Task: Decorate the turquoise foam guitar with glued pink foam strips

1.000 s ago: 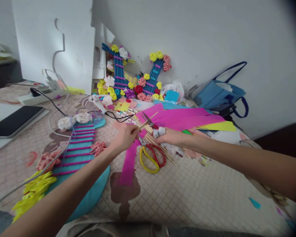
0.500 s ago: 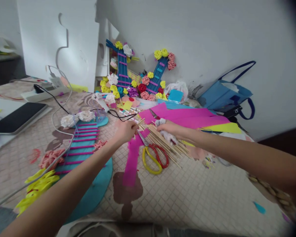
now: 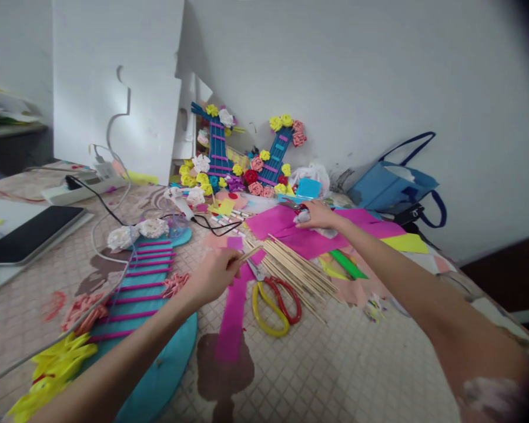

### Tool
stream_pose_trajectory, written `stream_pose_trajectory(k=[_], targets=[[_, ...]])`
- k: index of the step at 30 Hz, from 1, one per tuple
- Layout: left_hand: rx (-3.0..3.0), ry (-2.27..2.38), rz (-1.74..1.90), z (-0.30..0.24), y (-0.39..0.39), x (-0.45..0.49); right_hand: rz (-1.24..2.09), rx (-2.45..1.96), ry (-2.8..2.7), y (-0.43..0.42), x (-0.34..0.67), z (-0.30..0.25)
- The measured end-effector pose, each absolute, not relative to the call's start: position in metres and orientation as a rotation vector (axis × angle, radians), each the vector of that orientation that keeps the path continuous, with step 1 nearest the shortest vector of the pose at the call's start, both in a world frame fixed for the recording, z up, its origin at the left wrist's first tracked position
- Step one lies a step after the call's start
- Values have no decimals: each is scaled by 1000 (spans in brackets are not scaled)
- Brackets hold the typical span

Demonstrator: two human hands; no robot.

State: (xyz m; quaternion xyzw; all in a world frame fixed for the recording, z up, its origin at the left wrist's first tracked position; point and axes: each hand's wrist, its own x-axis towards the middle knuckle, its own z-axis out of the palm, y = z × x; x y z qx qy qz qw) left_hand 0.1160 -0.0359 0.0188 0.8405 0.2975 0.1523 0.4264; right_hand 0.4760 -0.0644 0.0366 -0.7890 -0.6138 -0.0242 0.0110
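Note:
My left hand (image 3: 220, 271) is closed in a pinch on a short wooden stick (image 3: 249, 254), which points to the right over a pink strip (image 3: 233, 320). Farther back, my right hand (image 3: 318, 215) rests around a pair of pliers (image 3: 293, 204) with red showing by the jaws and whitish wrapping on the handles. The pliers lie low over a large pink sheet (image 3: 357, 220); the fingers partly hide them. Between my hands is a spread of thin wooden sticks (image 3: 297, 270). Scissors (image 3: 271, 308) with one yellow and one red handle lie in front of the sticks.
Left is a blue guitar-shaped piece (image 3: 171, 352) with pink bars and crepe flowers. A glue gun (image 3: 180, 202), cables, a power strip (image 3: 77, 187) and a tablet (image 3: 33, 232) lie behind it. Two flowered pieces (image 3: 268, 167) lean at the wall, near a blue bag (image 3: 392, 188).
My right hand has moved the pliers away from the sticks, back and right onto the pink sheet. My left hand has drawn slightly nearer with the stick. The view has tilted up.

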Motion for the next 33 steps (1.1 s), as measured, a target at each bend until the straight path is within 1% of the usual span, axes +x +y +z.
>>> stream_pose_trajectory(k=[7,11,14,17,20,23,26,30,33], targets=[[2055,697,322,10,-46,104,-11,-2539,-1667,-50,487,12],[2071,728,334,11,-43,97,-62,-2411,-1597,-53,469,26],[2064,745,376,14,-38,89,-106,-2260,-1585,-76,429,37],[2105,784,420,18,-33,81,47,-2152,-1707,-122,368,33],[2166,814,427,20,-32,76,307,-2118,-1888,-170,308,16],[2192,804,425,22,-35,72,227,-2248,-1918,-195,275,-2],[2158,792,411,22,-40,69,163,-2304,-1873,-200,267,-12],[2164,805,380,19,-42,64,155,-2238,-1838,-201,278,-9],[2182,779,377,17,-42,63,70,-2225,-1758,-198,303,-3]])
